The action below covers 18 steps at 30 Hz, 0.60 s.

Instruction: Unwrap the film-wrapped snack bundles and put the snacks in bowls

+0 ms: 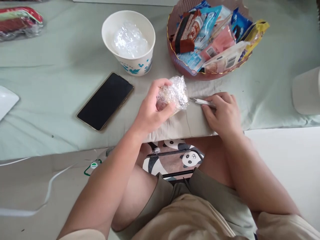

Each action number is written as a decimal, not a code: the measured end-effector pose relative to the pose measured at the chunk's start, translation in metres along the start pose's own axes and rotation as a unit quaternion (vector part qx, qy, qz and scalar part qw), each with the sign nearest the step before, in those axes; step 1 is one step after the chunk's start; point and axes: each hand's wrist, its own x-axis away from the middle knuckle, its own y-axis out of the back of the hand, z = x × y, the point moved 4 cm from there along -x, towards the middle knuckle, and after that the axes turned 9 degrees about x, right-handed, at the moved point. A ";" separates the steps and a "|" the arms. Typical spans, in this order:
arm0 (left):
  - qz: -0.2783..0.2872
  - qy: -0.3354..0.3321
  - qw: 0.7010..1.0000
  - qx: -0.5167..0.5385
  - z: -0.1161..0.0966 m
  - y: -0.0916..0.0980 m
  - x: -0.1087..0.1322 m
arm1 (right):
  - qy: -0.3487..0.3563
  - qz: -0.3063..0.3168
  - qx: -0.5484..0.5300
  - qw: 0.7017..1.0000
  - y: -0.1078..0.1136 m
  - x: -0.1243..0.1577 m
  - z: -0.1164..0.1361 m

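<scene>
My left hand [156,106] is closed around a bundle wrapped in clear crinkled plastic [178,92], just above the front of the cloth-covered table [62,43]. What lies inside the wrapping is mostly hidden, though some reddish and yellowish colour shows through. In my right hand [223,111] is a slim white-and-grey utility knife [203,102], held low over the cloth. Its dark tip points left toward the bundle, with a small gap between them.
A white paper tub [147,61] with crumpled clear plastic inside and a pink gold-rimmed bowl [175,65] of packaged snacks stand behind my hands. A dark phone [106,100] lies to the left. At the right edge stands a white container [307,91].
</scene>
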 end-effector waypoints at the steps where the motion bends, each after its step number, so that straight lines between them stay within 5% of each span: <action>1: -0.001 -0.009 1.000 -0.013 0.002 0.002 -0.001 | -0.014 -0.009 -0.019 1.000 0.001 0.001 0.004; 4: 0.004 -0.015 0.999 -0.051 0.004 0.003 0.000 | -0.066 0.017 -0.188 0.980 0.007 0.005 0.020; 9: 0.015 -0.003 0.996 -0.090 -0.005 -0.002 0.004 | -0.102 0.220 -0.534 0.810 0.006 0.013 0.058; 14: 0.023 0.006 0.995 -0.102 -0.010 -0.004 0.007 | -0.144 0.317 -0.618 0.705 0.003 0.015 0.077; 18: 0.032 -0.016 0.993 -0.114 -0.011 -0.004 0.008 | -0.188 0.322 -0.623 0.688 -0.001 0.014 0.083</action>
